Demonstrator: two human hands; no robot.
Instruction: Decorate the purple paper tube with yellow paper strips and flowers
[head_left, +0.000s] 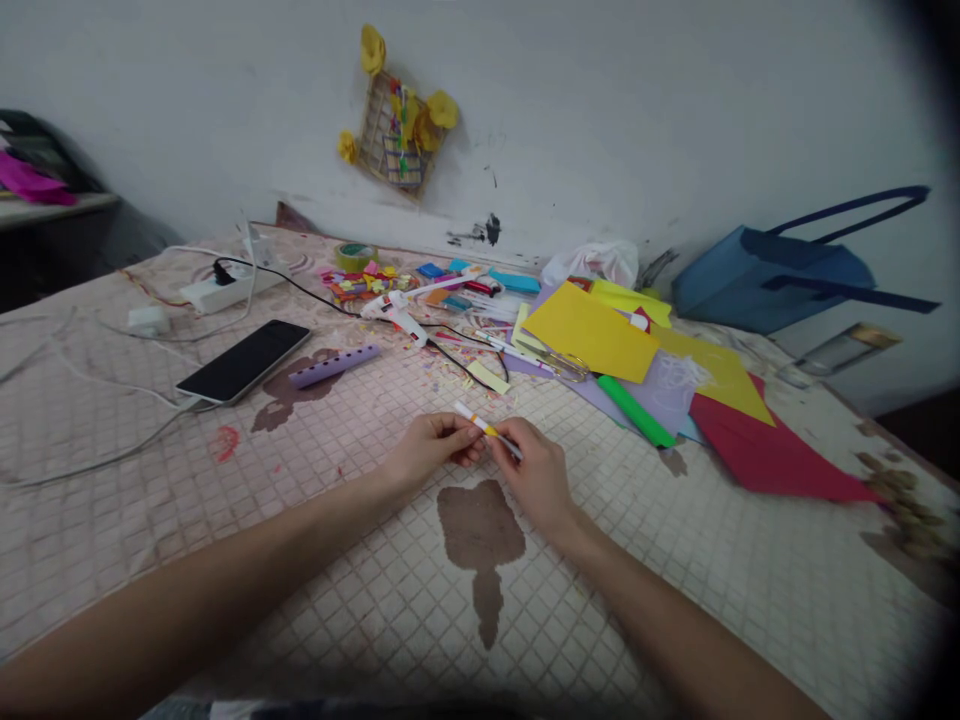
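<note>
Both my hands meet over the patterned bed cover (315,560) near its middle. My left hand (431,447) and my right hand (534,472) pinch a thin white pen-like stick with an orange band (484,428) between their fingertips. The stick slants from upper left to lower right, its left tip poking out above my left fingers. Both hands have their fingers curled around it.
A black phone (244,360) and a lilac strip (334,366) lie to the left. A white glue gun (394,310), yellow paper (592,330), a green marker (636,410), red paper (765,450) and a blue bag (772,275) lie beyond. A power strip (225,288) sits far left.
</note>
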